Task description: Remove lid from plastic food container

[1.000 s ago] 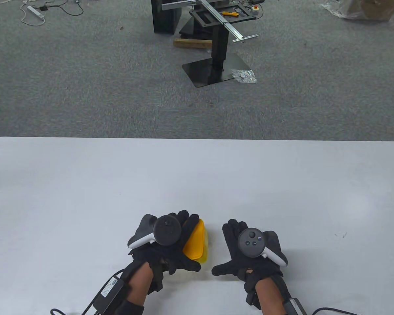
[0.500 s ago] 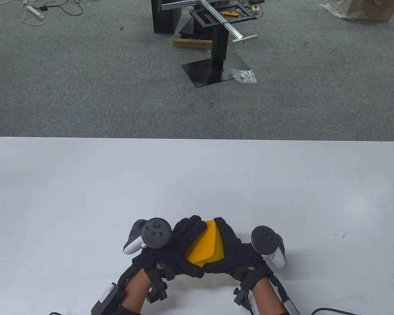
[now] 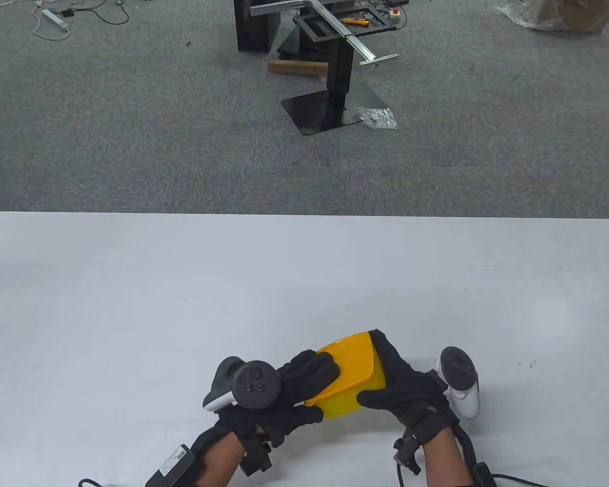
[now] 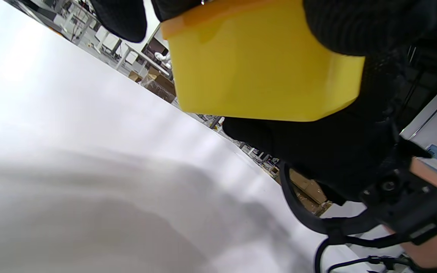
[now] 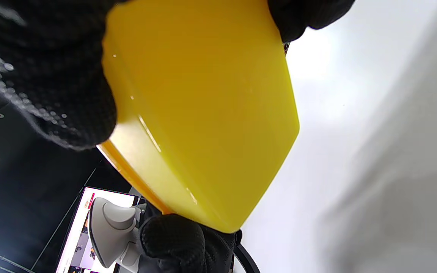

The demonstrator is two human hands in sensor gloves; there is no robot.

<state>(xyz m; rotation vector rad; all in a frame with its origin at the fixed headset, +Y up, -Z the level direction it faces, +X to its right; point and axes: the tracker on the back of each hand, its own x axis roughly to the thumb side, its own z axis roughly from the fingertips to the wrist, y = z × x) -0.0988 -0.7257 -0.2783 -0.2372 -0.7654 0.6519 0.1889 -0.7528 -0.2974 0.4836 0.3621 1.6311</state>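
Observation:
A yellow plastic food container [image 3: 352, 395] with an orange-yellow lid [image 3: 352, 362] is held tilted above the white table [image 3: 304, 284], near its front edge. My left hand [image 3: 294, 385] grips its left side, fingers lying on the lid and thumb under the lower edge. My right hand [image 3: 401, 380] grips its right side, fingers along the far right edge and thumb on the near wall. The left wrist view shows the container body [image 4: 260, 64] lifted off the table. The right wrist view shows the container [image 5: 203, 110] between my gloved fingers [image 5: 51, 87].
The table's far edge [image 3: 304, 215] borders grey carpet. On the floor beyond stand a black metal stand [image 3: 335, 101], a crumpled foil piece [image 3: 378, 117] and cables [image 3: 56, 18]. Glove cables [image 3: 172, 461] trail at the table's front edge.
Both hands lifted and turned the container, moving it right. The right hand went from lying flat on the table to gripping the container's right side. The lid now faces up and away.

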